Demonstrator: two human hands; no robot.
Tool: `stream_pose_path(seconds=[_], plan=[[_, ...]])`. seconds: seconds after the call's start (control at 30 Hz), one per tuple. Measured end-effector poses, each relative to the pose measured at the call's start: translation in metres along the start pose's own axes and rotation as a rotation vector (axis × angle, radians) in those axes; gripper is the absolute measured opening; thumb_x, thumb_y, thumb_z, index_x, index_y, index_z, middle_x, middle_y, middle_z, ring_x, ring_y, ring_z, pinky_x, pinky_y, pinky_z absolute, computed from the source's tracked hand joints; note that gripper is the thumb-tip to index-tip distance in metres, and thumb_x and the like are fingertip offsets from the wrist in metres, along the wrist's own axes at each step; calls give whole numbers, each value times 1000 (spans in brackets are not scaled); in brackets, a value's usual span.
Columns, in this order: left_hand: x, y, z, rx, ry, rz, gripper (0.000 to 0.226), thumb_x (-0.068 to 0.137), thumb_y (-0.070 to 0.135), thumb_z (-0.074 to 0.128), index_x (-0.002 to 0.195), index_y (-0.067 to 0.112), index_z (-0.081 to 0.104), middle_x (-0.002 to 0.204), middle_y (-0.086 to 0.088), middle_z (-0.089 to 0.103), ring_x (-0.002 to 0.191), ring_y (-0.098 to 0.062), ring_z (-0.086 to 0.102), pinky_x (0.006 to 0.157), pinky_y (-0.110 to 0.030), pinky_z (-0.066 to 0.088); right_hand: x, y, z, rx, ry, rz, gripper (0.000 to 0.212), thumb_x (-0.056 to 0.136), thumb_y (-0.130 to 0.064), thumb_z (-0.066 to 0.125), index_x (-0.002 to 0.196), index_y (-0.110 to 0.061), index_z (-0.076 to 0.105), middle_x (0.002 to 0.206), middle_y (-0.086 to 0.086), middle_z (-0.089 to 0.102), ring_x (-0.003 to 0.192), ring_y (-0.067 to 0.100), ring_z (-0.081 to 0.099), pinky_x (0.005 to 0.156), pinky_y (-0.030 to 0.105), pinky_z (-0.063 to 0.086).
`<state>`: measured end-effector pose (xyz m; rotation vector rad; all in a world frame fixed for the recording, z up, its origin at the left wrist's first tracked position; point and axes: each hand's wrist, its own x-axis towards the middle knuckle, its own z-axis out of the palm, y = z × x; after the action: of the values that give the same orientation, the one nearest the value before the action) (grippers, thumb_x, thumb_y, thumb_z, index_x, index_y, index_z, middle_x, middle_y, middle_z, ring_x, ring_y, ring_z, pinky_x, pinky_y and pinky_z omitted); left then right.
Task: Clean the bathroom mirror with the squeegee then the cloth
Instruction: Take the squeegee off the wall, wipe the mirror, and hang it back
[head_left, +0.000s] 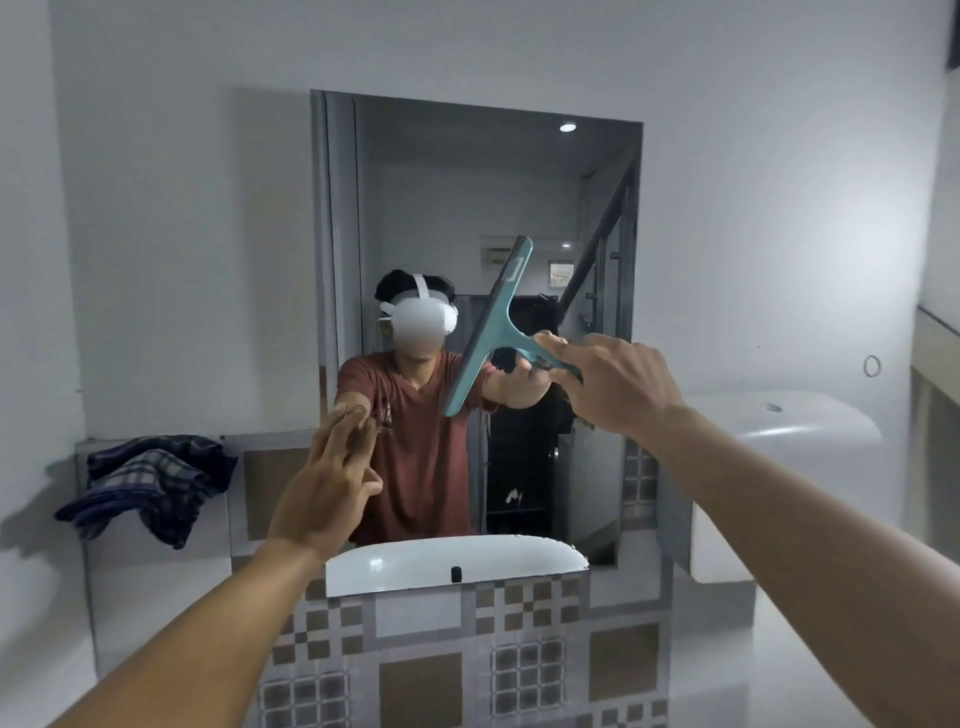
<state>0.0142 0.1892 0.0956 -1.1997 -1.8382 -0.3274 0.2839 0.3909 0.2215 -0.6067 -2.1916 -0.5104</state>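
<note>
Squeegee stage. Our right hand (618, 384) grips the teal squeegee (496, 332) by its handle, with the blade tilted toward 1 o'clock at the centre of the mirror (441, 171). Left hand (327, 483), fingers straight, holds nothing at 7 o'clock. We judge the blade wants levelling, even pressure and overlapping strokes. The plaid cloth (150, 483) lies at 9 o'clock.

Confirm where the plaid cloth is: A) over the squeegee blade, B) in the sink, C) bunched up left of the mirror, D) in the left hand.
C: the plaid cloth lies bunched left of the mirror; the left hand is open and empty, and the right hand grips the teal squeegee.
</note>
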Motion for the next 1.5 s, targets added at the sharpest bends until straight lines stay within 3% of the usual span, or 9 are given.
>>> stream_pose_path(seconds=[0.07, 0.23, 0.63, 0.87, 1.03, 1.2, 1.3, 1.4, 1.5], plan=[[1, 0, 0, -5, -18, -2, 103, 69, 32, 90, 150, -4, 39, 146, -27, 48, 142, -44, 39, 111, -50, 45, -9, 8, 2, 11, 6, 47, 48, 104, -44, 42, 152, -45, 36, 89, -4, 55, 75, 22, 60, 66, 35, 51], [1, 6, -8, -92, 17, -49, 100, 55, 22, 98, 140, -3, 51, 137, -26, 48, 132, -48, 47, 78, -52, 62, -22, 15, 9, 45, -4, 141, 48, 105, -42, 41, 152, -47, 34, 91, -2, 53, 80, 27, 61, 67, 34, 45], [2, 14, -4, -95, -47, -85, 91, 60, 1, 93, 142, -3, 52, 149, -28, 38, 140, -53, 34, 75, -61, 61, -44, 46, 17, 129, -38, 326, 48, 106, -47, 34, 153, -47, 29, 101, 2, 59, 85, 26, 61, 74, 38, 51], [2, 16, 0, -59, -5, -98, 95, 57, 5, 95, 141, -5, 52, 147, -29, 40, 139, -51, 33, 83, -64, 58, -64, 9, 47, 404, -5, 455, 50, 105, -44, 38, 155, -41, 31, 97, 3, 66, 85, 24, 64, 69, 38, 54], [-6, 15, 5, 5, 13, -96, 92, 64, 16, 94, 143, -2, 51, 146, -32, 42, 137, -50, 37, 107, -61, 44, -72, -38, 64, 627, 69, 617, 51, 105, -49, 37, 155, -41, 29, 115, 6, 71, 98, 25, 67, 84, 45, 57], [-27, 23, 15, 18, -17, -84, 97, 66, 25, 92, 146, -3, 46, 148, -33, 42, 138, -49, 39, 111, -60, 42, -66, -95, 72, 833, 131, 780, 52, 105, -45, 39, 156, -35, 29, 117, 5, 71, 111, 28, 63, 93, 44, 52], [-42, 27, 25, 8, -51, -64, 105, 66, 26, 92, 152, -1, 38, 152, -31, 40, 142, -46, 38, 112, -56, 44, -56, -123, 82, 946, 208, 847, 57, 98, -55, 35, 152, -38, 30, 109, 3, 72, 103, 28, 67, 88, 52, 57], [-54, 26, 35, -29, -77, -82, 108, 67, 20, 92, 154, 1, 32, 155, -29, 36, 143, -45, 37, 109, -56, 47, -49, -149, 94, 1048, 227, 895, 75, 84, -69, 25, 152, -38, 23, 101, 1, 73, 95, 27, 72, 85, 50, 59], [-63, 26, 38, -22, -99, -86, 101, 72, 19, 88, 155, 3, 33, 157, -28, 34, 144, -43, 36, 109, -55, 47, -49, -170, 100, 1112, 229, 911, 73, 88, -67, 32, 153, -36, 27, 100, 2, 74, 96, 26, 72, 87, 48, 59]])
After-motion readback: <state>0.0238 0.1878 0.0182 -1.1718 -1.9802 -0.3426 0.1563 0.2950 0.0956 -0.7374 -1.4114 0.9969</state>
